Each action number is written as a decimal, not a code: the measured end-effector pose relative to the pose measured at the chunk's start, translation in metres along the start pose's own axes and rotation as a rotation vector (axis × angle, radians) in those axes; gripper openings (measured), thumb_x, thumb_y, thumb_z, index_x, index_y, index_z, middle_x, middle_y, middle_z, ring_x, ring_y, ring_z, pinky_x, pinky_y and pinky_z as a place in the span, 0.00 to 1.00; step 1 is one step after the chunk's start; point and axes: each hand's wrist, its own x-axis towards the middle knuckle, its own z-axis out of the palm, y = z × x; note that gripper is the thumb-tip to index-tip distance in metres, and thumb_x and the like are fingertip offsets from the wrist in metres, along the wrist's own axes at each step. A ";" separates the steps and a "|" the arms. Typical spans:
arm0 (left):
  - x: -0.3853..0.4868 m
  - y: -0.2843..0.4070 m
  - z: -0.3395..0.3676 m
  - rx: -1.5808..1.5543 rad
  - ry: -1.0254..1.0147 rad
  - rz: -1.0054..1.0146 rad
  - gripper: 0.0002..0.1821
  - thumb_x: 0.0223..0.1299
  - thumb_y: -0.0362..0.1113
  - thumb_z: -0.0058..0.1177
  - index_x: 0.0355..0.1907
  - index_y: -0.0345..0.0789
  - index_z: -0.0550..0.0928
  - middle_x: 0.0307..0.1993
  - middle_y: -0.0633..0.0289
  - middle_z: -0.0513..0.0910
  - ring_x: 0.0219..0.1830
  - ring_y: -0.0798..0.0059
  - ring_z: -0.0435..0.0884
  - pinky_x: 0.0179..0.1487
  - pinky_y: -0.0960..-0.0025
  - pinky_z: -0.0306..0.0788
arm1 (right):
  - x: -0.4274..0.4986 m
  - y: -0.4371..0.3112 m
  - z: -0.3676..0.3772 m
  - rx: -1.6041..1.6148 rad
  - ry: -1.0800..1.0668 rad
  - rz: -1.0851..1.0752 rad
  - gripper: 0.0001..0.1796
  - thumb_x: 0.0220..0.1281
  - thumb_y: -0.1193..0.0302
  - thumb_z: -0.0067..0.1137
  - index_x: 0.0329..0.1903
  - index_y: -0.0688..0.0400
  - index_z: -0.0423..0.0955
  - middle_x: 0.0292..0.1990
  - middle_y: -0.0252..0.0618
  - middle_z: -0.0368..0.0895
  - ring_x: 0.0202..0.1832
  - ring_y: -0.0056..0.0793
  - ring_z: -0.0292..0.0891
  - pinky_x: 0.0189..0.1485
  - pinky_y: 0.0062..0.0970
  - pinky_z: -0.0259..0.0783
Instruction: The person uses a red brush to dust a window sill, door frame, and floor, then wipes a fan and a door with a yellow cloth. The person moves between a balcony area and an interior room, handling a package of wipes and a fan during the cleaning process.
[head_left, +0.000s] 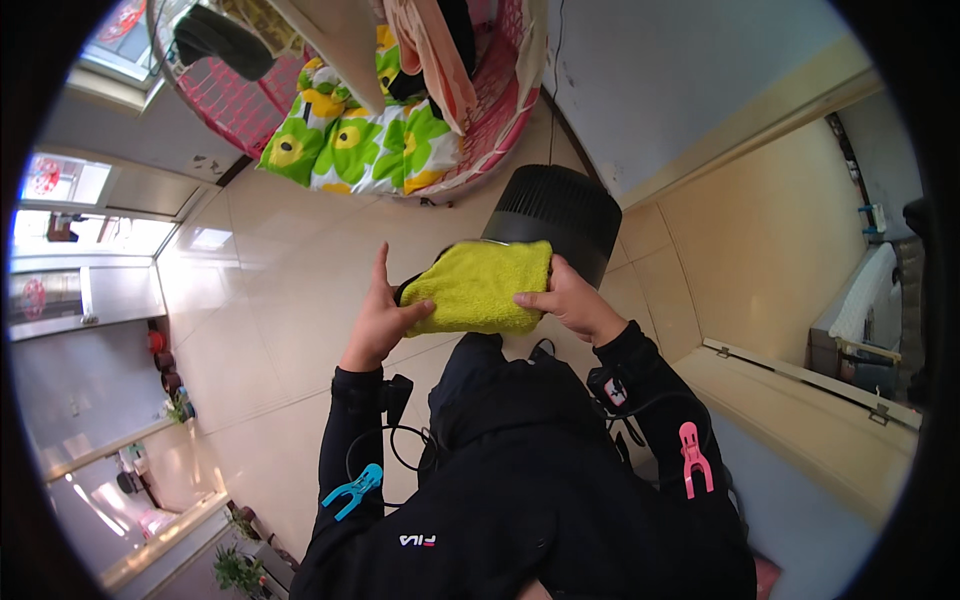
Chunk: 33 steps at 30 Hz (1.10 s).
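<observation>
Both hands hold a folded yellow-green terry cloth (480, 289) in front of the body. My left hand (382, 319) grips its left end, thumb on top and the index finger pointing away. At the right end, my right hand (574, 300) has its thumb over the cloth and its other fingers behind it. A dark edge shows along the cloth's far left side. Just beyond the cloth stands a black ribbed cylindrical appliance (559, 210), partly covered by it.
A pink woven hanging chair (502, 142) with a floral cushion (360, 150) and draped clothes is ahead. A wall (675, 82) and doorway lie right. Potted plants (240, 570) stand lower left. Clothes pegs are clipped to both sleeves.
</observation>
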 end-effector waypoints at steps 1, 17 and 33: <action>0.008 0.003 -0.005 0.051 -0.026 0.031 0.49 0.60 0.22 0.67 0.81 0.34 0.56 0.48 0.55 0.88 0.43 0.73 0.87 0.49 0.66 0.82 | 0.003 -0.005 0.002 -0.063 0.060 0.011 0.42 0.65 0.76 0.72 0.76 0.66 0.57 0.64 0.46 0.77 0.66 0.31 0.74 0.70 0.33 0.71; 0.104 0.015 0.007 0.561 0.601 0.712 0.33 0.50 0.26 0.73 0.62 0.33 0.77 0.56 0.57 0.78 0.57 0.57 0.79 0.58 0.57 0.75 | 0.038 -0.038 0.034 -0.410 -0.189 -0.520 0.10 0.63 0.67 0.65 0.33 0.60 0.76 0.71 0.54 0.69 0.67 0.54 0.73 0.72 0.44 0.65; 0.125 0.011 0.043 -0.205 0.365 0.259 0.19 0.75 0.30 0.52 0.64 0.28 0.77 0.55 0.56 0.85 0.53 0.66 0.86 0.56 0.64 0.81 | 0.089 -0.020 -0.147 -1.071 0.535 -0.785 0.27 0.70 0.63 0.60 0.69 0.56 0.72 0.73 0.49 0.68 0.75 0.54 0.62 0.78 0.50 0.58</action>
